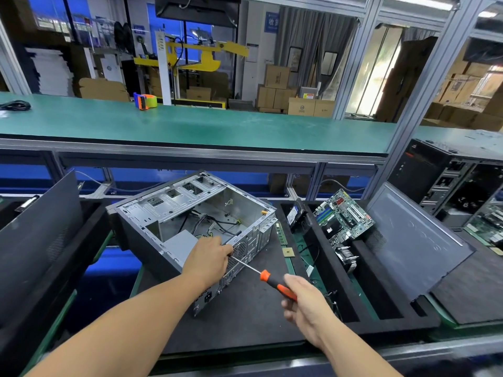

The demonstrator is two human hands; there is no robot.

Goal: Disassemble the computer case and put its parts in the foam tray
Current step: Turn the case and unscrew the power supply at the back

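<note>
Head view: the right hand [304,303] grasps an orange-and-black-handled screwdriver [275,284], its tip meeting the open grey metal computer case [190,221] beside the left fingers. The left hand [209,257] clasps the case's rear edge; the black foam tray [381,303] lies beyond the right fingers.

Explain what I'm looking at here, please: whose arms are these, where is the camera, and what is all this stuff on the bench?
There is no robot; the single picture comes from a camera worn on a person's head, looking down at their own arms. The open computer case lies on its side on the workbench. The left hand rests on the case's rear edge, while the right hand grips an orange-handled screwdriver whose tip points at the rear panel. To the right, a black foam tray already holds a green motherboard and other removed parts. A tape dispenser sits on the green shelf behind.
</note>
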